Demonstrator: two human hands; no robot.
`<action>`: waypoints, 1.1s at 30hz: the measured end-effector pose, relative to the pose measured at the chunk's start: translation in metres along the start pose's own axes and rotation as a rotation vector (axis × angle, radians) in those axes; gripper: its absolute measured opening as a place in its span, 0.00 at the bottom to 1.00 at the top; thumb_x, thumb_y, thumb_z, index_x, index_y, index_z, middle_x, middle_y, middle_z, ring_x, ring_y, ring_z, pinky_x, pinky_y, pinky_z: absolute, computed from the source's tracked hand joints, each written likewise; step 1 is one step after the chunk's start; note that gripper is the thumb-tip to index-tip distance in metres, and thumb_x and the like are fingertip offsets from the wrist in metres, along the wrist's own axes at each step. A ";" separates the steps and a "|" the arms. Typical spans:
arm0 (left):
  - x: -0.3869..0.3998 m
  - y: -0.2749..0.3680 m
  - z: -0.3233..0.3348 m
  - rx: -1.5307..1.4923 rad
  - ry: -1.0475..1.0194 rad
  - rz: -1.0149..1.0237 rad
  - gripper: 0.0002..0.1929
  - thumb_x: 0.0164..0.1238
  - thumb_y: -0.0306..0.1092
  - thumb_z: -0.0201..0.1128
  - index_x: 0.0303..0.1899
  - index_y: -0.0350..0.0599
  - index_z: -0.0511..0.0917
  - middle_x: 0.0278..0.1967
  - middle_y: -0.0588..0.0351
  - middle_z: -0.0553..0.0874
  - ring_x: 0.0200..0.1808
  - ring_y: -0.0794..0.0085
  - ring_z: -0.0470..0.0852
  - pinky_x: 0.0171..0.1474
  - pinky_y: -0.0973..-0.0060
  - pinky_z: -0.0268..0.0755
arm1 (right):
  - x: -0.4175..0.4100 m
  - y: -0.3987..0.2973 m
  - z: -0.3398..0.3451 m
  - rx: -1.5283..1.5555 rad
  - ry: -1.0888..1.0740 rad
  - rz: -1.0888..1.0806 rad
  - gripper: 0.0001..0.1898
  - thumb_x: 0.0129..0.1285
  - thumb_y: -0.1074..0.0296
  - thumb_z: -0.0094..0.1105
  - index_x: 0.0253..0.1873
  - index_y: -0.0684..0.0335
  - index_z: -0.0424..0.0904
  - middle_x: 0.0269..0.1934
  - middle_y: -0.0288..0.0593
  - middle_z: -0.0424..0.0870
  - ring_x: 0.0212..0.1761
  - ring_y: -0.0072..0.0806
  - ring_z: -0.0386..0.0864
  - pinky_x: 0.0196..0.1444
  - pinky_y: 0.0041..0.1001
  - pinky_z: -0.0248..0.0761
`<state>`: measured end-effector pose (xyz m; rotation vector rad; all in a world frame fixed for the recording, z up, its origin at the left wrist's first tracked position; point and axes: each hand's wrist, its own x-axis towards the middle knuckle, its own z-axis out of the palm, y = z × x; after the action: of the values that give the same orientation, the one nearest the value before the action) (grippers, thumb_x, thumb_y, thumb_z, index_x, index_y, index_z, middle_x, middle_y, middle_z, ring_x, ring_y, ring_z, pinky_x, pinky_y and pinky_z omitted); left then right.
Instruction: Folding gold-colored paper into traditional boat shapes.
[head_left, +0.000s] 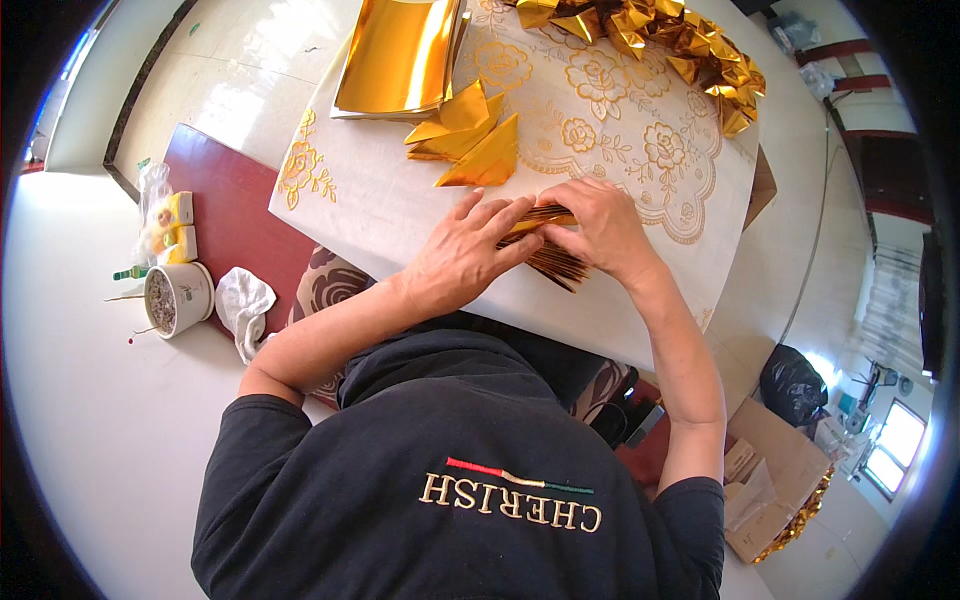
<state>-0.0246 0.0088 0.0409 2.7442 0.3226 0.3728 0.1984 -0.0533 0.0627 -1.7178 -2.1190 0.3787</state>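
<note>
Between my hands is a bundle of folded gold foil paper (559, 264), its many thin layers fanned out at the lower end. My right hand (596, 225) grips the bundle from the right, thumb in front and fingers over the far edge. My left hand (476, 251) lies along its left side, fingertips touching the foil; the palm side is hidden. Just beyond my hands, several folded gold foil triangles (480, 150) rest on the tablecloth. Behind them stands a stack of flat gold foil sheets (397, 56).
A white tablecloth with gold flowers (360, 202) covers the table. A string of folded gold foil pieces (705, 56) curves along its far right. A potted plant (178, 300) and a white cloth (244, 307) are at left. A cardboard box (780, 472) stands on the floor at right.
</note>
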 end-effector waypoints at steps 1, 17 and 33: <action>-0.001 0.000 0.002 0.001 0.000 0.000 0.21 0.70 0.35 0.54 0.63 0.53 0.75 0.68 0.45 0.70 0.68 0.54 0.70 0.72 0.45 0.57 | -0.001 0.003 0.003 0.053 -0.022 0.033 0.14 0.55 0.63 0.70 0.45 0.59 0.83 0.39 0.42 0.86 0.43 0.41 0.83 0.46 0.36 0.76; -0.002 0.008 0.001 0.034 0.070 -0.118 0.15 0.64 0.34 0.61 0.52 0.51 0.81 0.65 0.45 0.74 0.66 0.52 0.72 0.71 0.47 0.59 | -0.003 0.003 0.005 0.166 -0.071 0.185 0.12 0.58 0.63 0.68 0.45 0.60 0.82 0.38 0.43 0.86 0.39 0.41 0.84 0.41 0.34 0.77; -0.002 -0.002 0.005 -0.001 0.086 -0.132 0.15 0.64 0.32 0.61 0.53 0.45 0.77 0.56 0.51 0.77 0.61 0.56 0.76 0.69 0.51 0.63 | -0.002 0.003 0.009 0.251 -0.084 0.025 0.13 0.65 0.57 0.64 0.45 0.60 0.81 0.40 0.45 0.86 0.42 0.44 0.84 0.44 0.37 0.77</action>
<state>-0.0252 0.0084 0.0350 2.6931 0.5227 0.4565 0.1977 -0.0547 0.0532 -1.6096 -2.0087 0.7033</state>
